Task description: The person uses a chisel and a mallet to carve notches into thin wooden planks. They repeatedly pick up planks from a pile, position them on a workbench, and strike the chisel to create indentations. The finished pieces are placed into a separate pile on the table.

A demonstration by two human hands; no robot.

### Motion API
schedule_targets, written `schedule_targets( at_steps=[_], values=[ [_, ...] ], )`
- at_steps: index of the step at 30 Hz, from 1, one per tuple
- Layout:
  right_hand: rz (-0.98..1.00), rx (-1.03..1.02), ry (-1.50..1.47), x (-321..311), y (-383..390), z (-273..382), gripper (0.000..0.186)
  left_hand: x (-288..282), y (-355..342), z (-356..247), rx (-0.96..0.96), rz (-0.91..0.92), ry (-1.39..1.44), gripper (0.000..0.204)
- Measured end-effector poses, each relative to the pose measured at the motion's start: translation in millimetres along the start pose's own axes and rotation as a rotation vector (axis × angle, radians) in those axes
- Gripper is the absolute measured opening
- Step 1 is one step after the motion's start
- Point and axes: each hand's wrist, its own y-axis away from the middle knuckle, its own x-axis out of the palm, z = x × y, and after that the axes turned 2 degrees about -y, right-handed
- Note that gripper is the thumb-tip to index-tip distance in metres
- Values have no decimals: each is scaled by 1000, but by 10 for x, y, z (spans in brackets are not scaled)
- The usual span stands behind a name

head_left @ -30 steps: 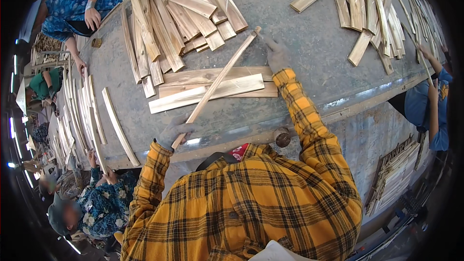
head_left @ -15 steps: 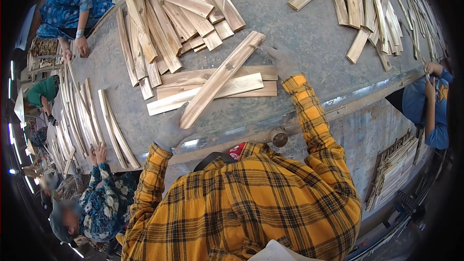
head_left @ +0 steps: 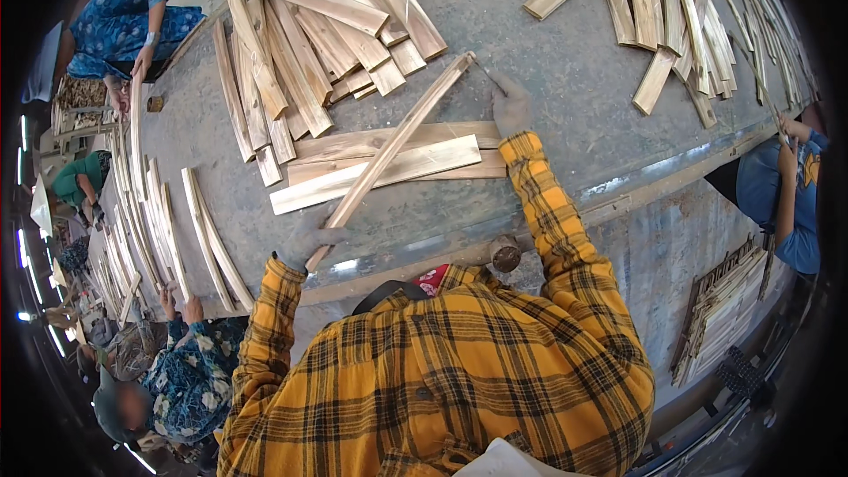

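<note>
**Wooden slat held at both ends over a grey bench**

Wooden slat (head_left: 393, 146), long and pale, runs on a slant across the grey bench (head_left: 548, 44) in the head view. Its near end is low on the left and its far end is high on the right. The left hand (head_left: 311, 240), in a grey glove, is closed around the near end at the bench's front edge. The right hand (head_left: 510, 106), also gloved, sits at the far end with its fingers curled on the tip. Both arms wear yellow plaid sleeves (head_left: 556, 212).

The slat crosses over a few flat boards (head_left: 397, 172) lying side by side beneath it. A heap of short boards (head_left: 309, 35) lies beyond, toward the upper left. More strips (head_left: 680, 26) are scattered at the upper right. Curved thin strips (head_left: 199, 230) lie along the bench's left side, where a person in a blue patterned top (head_left: 190, 371) stands. Another person in blue (head_left: 786, 194) stands at the right edge.
</note>
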Motion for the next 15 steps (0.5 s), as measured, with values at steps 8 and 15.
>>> schedule_targets(
  at_steps=[8, 15],
  values=[
    [-168, 124, -297, -742, 264, 515, 29, 34, -897, -455, 631, -225, -434, 67],
    [-410, 136, -155, -1556, 561, 397, 25, 216, -1435, -1862, 862, -334, -504, 70]
  ],
)
